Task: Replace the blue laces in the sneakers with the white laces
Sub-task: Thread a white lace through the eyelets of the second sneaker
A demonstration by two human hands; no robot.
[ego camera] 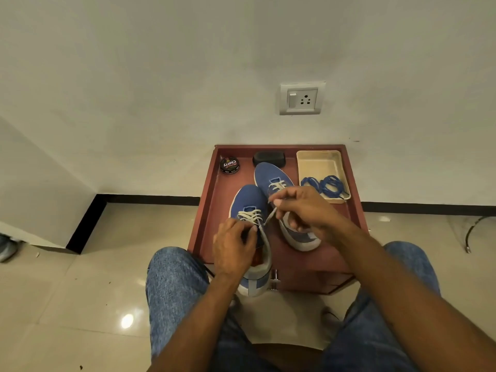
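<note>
Sneakers in blue stand side by side on a small reddish-brown table (335, 260) set against a white wall, toes pointing toward the wall. The near sneaker (248, 200) sits at the table's front edge with its heel hanging over it, and the far sneaker (268, 174) lies just beside it to the right, a little further back. Both already carry white laces (251, 216) across their upper eyelets. The left hand (233, 247) rests on the near sneaker at its opening, its grip curled around the shoe's collar and tongue, with the thumb tip close to the lacing. The right hand (303, 208) hovers over the far sneaker, its grip pinching the free end of a white lace between thumb and forefinger; that lace runs taut and slanting down to the near sneaker's eyelets. Blue laces (326, 185) lie coiled in a cream tray (316, 157) at the table's right rear corner, partly draped over the tray's near rim. A round black tin of shoe polish (229, 165) sits at the left rear corner, and a black oblong case (269, 158) lies between it and the tray, just behind the far sneaker's toe. The person's knees in blue jeans (174, 285) flank the table above a glossy tiled floor (80, 291). A wall socket (302, 98) is mounted above the table.
</note>
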